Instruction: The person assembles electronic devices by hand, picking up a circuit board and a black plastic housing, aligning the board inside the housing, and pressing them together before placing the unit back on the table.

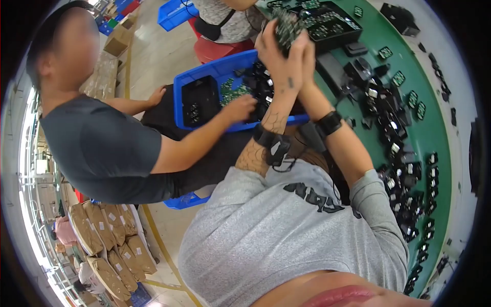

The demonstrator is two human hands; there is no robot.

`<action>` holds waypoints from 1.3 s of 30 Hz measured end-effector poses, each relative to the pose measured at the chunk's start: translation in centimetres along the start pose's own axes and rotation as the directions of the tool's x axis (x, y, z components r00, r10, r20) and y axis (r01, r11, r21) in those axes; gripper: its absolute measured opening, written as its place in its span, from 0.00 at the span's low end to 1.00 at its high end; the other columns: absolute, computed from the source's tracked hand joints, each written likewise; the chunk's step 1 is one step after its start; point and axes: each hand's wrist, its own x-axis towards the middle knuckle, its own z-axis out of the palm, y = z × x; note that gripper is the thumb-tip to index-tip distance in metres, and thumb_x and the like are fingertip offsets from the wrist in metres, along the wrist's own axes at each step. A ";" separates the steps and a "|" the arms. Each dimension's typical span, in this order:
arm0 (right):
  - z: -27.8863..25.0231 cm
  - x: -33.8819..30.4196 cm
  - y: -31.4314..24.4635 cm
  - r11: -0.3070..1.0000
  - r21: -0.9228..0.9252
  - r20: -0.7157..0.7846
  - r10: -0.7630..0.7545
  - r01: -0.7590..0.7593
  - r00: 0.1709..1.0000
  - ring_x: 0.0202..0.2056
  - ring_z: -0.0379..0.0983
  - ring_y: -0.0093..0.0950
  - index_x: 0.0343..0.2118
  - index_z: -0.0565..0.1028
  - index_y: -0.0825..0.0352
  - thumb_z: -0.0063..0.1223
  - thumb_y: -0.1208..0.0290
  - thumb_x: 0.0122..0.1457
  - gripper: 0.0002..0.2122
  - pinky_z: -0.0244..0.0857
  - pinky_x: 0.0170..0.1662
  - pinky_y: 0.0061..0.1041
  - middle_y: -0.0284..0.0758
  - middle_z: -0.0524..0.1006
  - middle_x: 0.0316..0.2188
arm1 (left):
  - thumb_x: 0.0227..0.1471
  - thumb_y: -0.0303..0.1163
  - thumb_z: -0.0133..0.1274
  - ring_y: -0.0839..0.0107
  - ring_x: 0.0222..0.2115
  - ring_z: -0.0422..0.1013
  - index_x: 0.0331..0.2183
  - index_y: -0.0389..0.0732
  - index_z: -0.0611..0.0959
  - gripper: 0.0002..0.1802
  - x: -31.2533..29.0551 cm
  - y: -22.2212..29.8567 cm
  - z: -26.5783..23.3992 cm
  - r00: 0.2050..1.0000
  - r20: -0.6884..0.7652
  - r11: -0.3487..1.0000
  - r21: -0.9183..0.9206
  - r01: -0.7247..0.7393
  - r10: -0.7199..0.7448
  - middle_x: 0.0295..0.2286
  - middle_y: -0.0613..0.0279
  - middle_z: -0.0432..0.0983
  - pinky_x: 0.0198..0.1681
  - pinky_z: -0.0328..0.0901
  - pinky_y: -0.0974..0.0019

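Both hands raised together over the blue bin [204,77] — left hand [279,53] and right hand [307,51] clasp a green circuit board [286,25] between them. A co-worker's hand [240,107] reaches into the bin; black parts [394,128] litter the green table [434,117].

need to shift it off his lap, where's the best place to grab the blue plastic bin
Take the blue plastic bin by its raised rim at the near left corner, coming from the aisle side. That edge is bare, while a co-worker's hand reaches into the middle.
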 end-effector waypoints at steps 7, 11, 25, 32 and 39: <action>-6.8 -0.8 13.1 0.938 -0.319 -0.271 0.048 -0.136 0.961 0.47 0.67 0.24 0.56 0.66 0.64 0.36 0.61 0.63 0.21 0.58 0.54 0.24 0.32 0.71 0.48 | 0.50 0.42 0.53 0.51 0.52 0.57 0.52 0.40 0.70 0.29 -5.2 -14.5 -5.0 0.888 0.052 0.832 0.377 0.406 -0.457 0.48 0.45 0.66 0.55 0.54 0.54; -10.0 -1.1 17.7 0.939 -0.098 -0.469 0.249 -0.330 0.847 0.48 0.67 0.25 0.57 0.66 0.61 0.39 0.59 0.62 0.22 0.58 0.55 0.23 0.32 0.71 0.48 | 0.49 0.43 0.54 0.48 0.50 0.59 0.53 0.41 0.69 0.31 -5.7 -19.1 -6.2 0.840 0.075 0.802 0.353 0.481 -0.537 0.49 0.42 0.63 0.54 0.55 0.53; -13.0 -0.6 21.9 0.609 0.343 -0.269 0.793 -0.715 0.547 0.33 0.76 0.28 0.39 0.75 0.61 0.42 0.52 0.63 0.17 0.69 0.39 0.33 0.31 0.79 0.35 | 0.56 0.45 0.46 0.64 0.43 0.65 0.49 0.40 0.68 0.24 -4.3 -15.9 -17.1 0.566 0.071 0.550 -0.163 0.819 -0.822 0.44 0.57 0.66 0.49 0.58 0.65; -12.2 -0.3 21.0 0.589 0.349 -0.368 0.802 -0.729 0.471 0.50 0.68 0.36 0.51 0.68 0.60 0.44 0.50 0.61 0.21 0.53 0.58 0.49 0.36 0.72 0.50 | 0.53 0.44 0.48 0.67 0.37 0.66 0.43 0.40 0.69 0.21 1.5 -8.7 -27.7 0.771 0.103 0.758 -0.142 0.637 -0.628 0.39 0.60 0.67 0.43 0.58 0.66; -11.7 -0.4 18.0 0.583 0.238 -0.399 0.788 -0.777 0.469 0.64 0.47 0.42 0.58 0.63 0.59 0.44 0.53 0.61 0.24 0.33 0.63 0.57 0.37 0.58 0.62 | 0.50 0.43 0.51 0.70 0.32 0.67 0.38 0.41 0.70 0.18 4.7 -1.4 -31.4 0.907 0.162 0.906 -0.114 0.408 -0.388 0.33 0.62 0.68 0.36 0.58 0.67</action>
